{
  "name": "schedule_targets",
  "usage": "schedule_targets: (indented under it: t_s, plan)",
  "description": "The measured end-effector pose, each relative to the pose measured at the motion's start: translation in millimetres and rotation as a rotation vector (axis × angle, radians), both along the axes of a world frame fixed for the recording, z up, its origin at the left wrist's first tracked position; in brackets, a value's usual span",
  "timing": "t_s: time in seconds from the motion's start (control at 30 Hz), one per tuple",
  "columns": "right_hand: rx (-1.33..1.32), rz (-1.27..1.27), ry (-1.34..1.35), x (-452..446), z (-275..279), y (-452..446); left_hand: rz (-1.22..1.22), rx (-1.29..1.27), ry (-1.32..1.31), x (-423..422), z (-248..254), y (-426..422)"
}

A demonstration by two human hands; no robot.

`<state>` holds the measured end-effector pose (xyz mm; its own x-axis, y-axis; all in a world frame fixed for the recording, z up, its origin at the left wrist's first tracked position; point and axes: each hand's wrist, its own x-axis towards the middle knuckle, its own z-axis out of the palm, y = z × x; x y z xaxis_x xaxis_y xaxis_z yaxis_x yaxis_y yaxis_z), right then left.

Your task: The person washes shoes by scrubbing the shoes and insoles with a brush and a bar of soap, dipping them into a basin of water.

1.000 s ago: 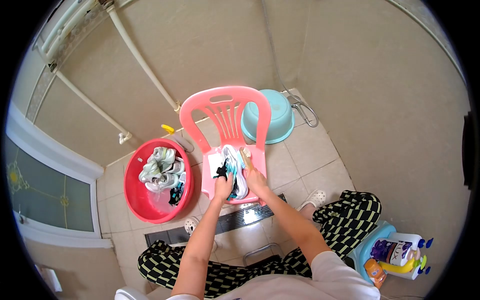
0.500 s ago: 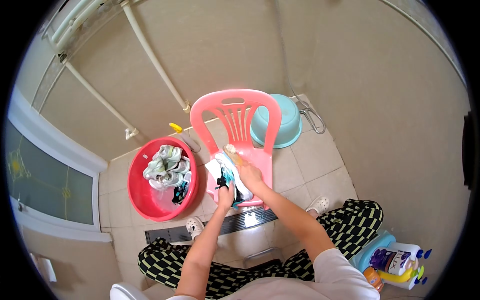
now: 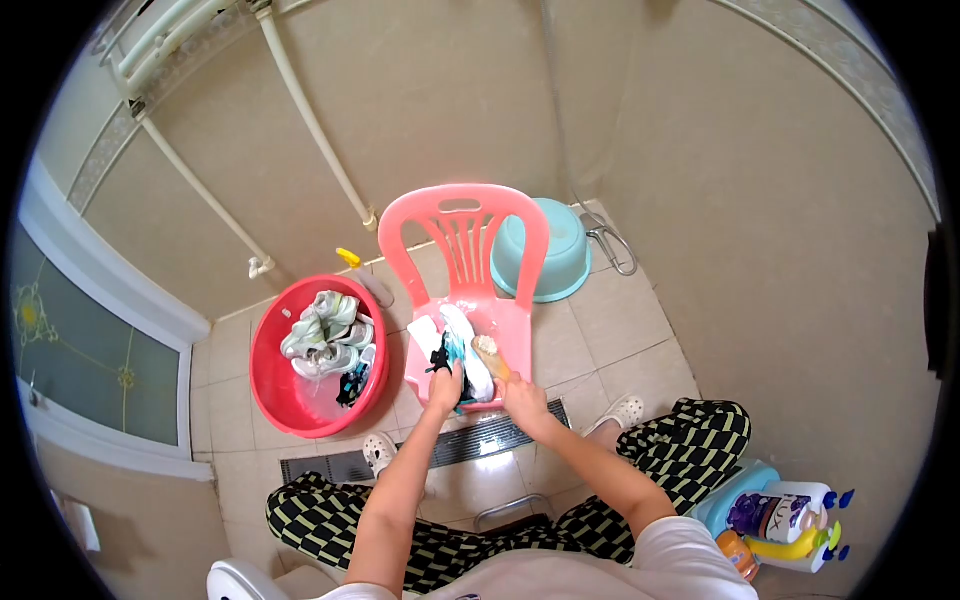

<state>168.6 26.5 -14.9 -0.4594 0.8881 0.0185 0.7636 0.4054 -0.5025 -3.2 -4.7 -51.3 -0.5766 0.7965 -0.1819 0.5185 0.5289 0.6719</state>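
Note:
On the seat of a pink plastic chair (image 3: 512, 345) lies a shoe (image 3: 462, 340) with a white sole and black and teal upper, turned on its side. My left hand (image 3: 446, 388) grips the upper near the chair's front edge. In my right hand (image 3: 525, 402) is a scrub brush (image 3: 491, 352) with a tan handle, its pale bristles facing up beside the sole. Just left of the shoe sits a white block-like piece (image 3: 425, 335), whose kind I cannot make out.
A red basin (image 3: 262, 365) at left holds several shoes (image 3: 325, 335) and some water. Behind the chair is an upturned light-blue basin (image 3: 560, 250), with a shower head (image 3: 615, 245) beside it. A yellow-handled brush (image 3: 365, 275) leans near the wall. Bottles (image 3: 785, 515) stand at lower right.
My right hand has moved back toward me and right, off the sole, and the brush now shows bristles up beside the shoe. My left hand keeps its hold. The view has shifted slightly.

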Motion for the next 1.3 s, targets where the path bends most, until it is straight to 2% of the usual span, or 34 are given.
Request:
schedule_targets:
  t_s: [0.1,0.17,0.2,0.27,0.3,0.37,0.47,0.5,0.57,0.6,0.7,0.83,0.93,1.0,1.03,1.1,1.2,1.3]
  plan:
    - [-0.067,0.026,-0.04,10,17,-9,0.033,-0.025,0.016,-1,5,-2]
    - [-0.193,0.015,-0.044,16,23,-10,-0.046,-0.119,0.062,-4,18,-2]
    - [-0.19,0.017,-0.044,20,22,-7,-0.087,-0.077,0.136,-4,25,-2]
    - [-0.387,0.04,0.013,28,18,3,-0.161,-0.106,0.2,-7,38,1]
    - [-0.386,0.042,0.013,31,18,4,-0.238,-0.137,0.264,-7,45,3]
    - [-0.325,-0.121,0.046,35,18,7,-0.29,-0.124,0.345,-11,52,7]
    - [-0.264,-0.212,0.105,46,12,18,-0.55,-0.073,0.618,-11,57,6]
    - [-0.266,-0.213,0.103,49,13,22,-0.551,-0.075,0.614,-13,51,5]
    - [-0.215,-0.17,0.107,56,17,30,-0.779,-0.018,0.803,-15,38,-1]
    - [-0.21,-0.15,0.075,59,17,35,-0.805,-0.064,0.857,-13,42,-5]
    - [-0.15,-0.023,0.002,66,11,52,-0.906,-0.177,0.843,-10,51,-11]
    - [-0.109,0.142,-0.131,74,15,70,-0.887,-0.252,0.806,-13,50,-15]
    - [-0.026,0.285,-0.128,82,18,86,-0.844,-0.141,0.695,-10,61,-19]
    - [0.001,0.385,-0.271,86,21,95,-0.852,-0.139,0.612,-8,67,-20]
    - [-0.001,0.391,-0.275,87,22,98,-0.848,-0.141,0.607,-9,62,-20]
    - [-0.001,0.449,-0.349,87,23,104,-0.991,0.008,0.692,-13,47,-20]
    - [-0.006,0.541,-0.36,73,22,109,-1.082,-0.055,0.747,-15,33,-20]
    - [-0.074,0.635,-0.379,53,30,108,-1.055,0.077,0.722,-12,35,-26]
